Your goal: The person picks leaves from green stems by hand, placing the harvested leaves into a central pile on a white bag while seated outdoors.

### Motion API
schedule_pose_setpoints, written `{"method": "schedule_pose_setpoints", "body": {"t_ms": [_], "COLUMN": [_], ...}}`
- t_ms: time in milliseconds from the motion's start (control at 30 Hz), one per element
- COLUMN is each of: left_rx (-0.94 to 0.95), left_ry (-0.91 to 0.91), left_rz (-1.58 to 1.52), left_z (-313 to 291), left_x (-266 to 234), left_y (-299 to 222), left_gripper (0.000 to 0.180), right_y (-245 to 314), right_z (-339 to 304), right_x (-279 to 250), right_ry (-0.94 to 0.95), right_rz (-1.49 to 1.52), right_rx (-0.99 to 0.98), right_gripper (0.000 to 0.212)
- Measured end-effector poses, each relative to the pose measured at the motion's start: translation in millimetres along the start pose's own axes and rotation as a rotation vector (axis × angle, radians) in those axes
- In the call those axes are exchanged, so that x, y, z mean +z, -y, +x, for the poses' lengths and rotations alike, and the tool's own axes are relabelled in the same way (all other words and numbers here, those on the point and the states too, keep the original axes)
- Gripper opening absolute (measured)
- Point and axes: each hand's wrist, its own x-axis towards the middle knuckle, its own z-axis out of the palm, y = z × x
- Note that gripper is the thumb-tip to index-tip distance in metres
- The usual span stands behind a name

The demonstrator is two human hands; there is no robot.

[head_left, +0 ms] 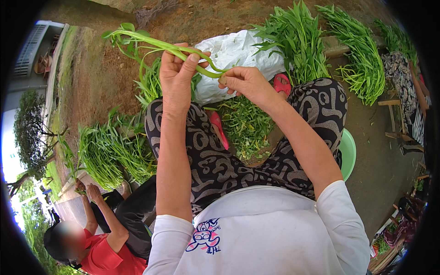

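A few long green water spinach stems [153, 43], with some leaves at their far-left end, lie across my raised left hand [179, 71]. Its thumb and fingers are closed round them. At the right, my right hand [247, 85] pinches the bent lower end of the stems between thumb and fingertips. Both hands are above the white plastic sack [229, 48]. Between my feet, on the ground, lies a loose pile of torn leaves and stem pieces [247, 123].
Bundles of water spinach lie ahead right [298, 41], far right [362, 55] and left [114, 151]. A light green basin [348, 153] stands beside my right leg. At the lower left, a person in a red shirt [112, 254] handles greens. Wooden stool-like pieces [396, 119] are at right.
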Motion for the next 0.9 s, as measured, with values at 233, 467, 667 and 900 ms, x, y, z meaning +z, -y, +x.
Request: {"method": "schedule_pose_setpoints", "body": {"t_ms": [233, 467, 667, 900], "left_rx": [-0.011, -0.037, -0.034, -0.061], "left_ry": [0.032, 0.073, 0.081, 0.079], "left_rz": [0.004, 0.032, 0.032, 0.053], "left_z": [-1, -2, -2, -1], "left_x": [6, 7, 7, 5], "left_y": [-1, -1, 1, 2], "left_gripper": [0.026, 0.027, 0.027, 0.028], "right_y": [-3, -3, -7, -1], "right_z": [3, 2, 2, -7], "right_x": [2, 6, 8, 17], "right_ry": [-0.035, -0.062, -0.085, -0.321], "right_rz": [0.06, 0.116, 0.059, -0.795], "right_rx": [0.005, 0.037, -0.01, -0.404], "right_gripper": [0.017, 0.011, 0.01, 0.008]}}
